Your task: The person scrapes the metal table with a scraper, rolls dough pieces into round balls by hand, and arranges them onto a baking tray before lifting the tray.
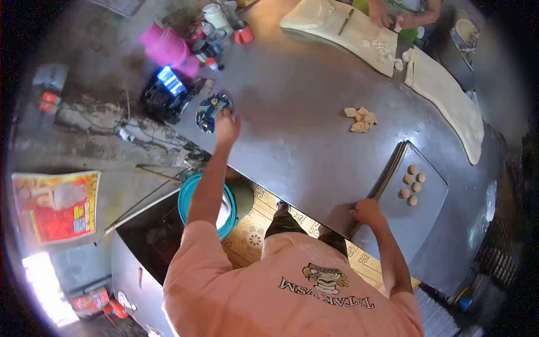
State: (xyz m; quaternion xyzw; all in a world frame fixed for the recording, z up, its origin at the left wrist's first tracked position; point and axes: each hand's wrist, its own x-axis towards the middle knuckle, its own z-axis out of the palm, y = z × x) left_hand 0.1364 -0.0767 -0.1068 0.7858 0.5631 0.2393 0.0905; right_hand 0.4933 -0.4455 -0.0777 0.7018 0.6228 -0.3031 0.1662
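Observation:
My left hand [227, 128] reaches across to the left end of the metal table, its fingers closed on the edge of a dark blue patterned cloth [209, 114]. Beside the table's front edge, my right hand [368, 212] grips the near corner of a metal baking tray [429, 210]. Several small round dough balls [412, 184] lie on that tray. Behind it, toward the table's middle, sits a small pile of flat dough pieces [361, 119].
Long dough slabs [443, 95] line the far side, where another person's hands [396, 21] handle small pieces near a knife [346, 22]. Pink containers [168, 48], jars and a lit phone [170, 80] stand left. A turquoise-rimmed bucket [188, 191] is below the table edge.

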